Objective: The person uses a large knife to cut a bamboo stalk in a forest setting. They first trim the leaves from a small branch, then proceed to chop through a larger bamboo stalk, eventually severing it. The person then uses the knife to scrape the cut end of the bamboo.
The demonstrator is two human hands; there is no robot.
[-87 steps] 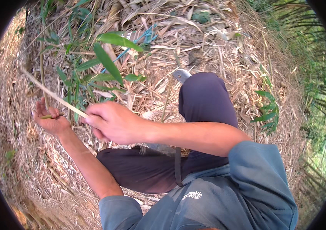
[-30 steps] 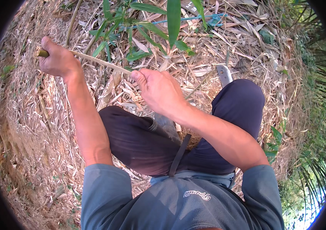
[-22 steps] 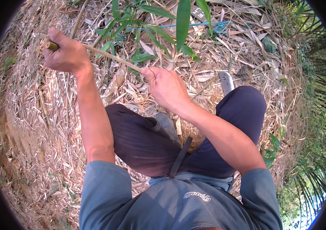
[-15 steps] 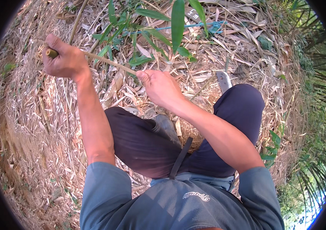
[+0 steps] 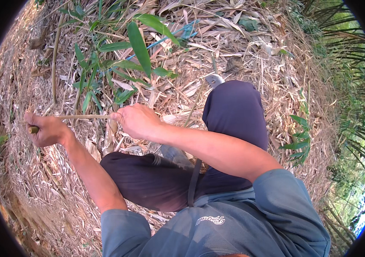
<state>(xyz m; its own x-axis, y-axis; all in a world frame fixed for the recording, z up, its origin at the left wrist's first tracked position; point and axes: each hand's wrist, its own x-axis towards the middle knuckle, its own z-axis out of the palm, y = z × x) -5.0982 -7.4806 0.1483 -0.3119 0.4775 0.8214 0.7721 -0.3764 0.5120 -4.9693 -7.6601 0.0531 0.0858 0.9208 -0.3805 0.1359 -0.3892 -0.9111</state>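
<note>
At the far left my left hand [image 5: 48, 130] is closed around a round wooden rod [image 5: 33, 129]. Only the rod's yellowish-brown end shows; the rest is hidden, so I cannot tell if it is a handle or a cut stem. A thin tan stem [image 5: 89, 116] runs almost level from beside that hand to my right hand [image 5: 137, 121]. The fingers of my right hand pinch it, thumb toward the left. Whether my left hand grips this stem too cannot be made out.
Dry bamboo leaves [image 5: 251, 43] litter the ground. Green leafy shoots [image 5: 139, 49] rise beyond my hands, near a blue cord [image 5: 165, 39]. A grey metal piece [image 5: 214, 80] lies partly behind my right knee [image 5: 238, 103]. An upright stem [image 5: 56, 60] stands far left.
Both hands have moved left and nearer to me, still holding the rod and the stem. The stem now lies closer to level. My view has shifted, so the leaves and knees sit further left.
</note>
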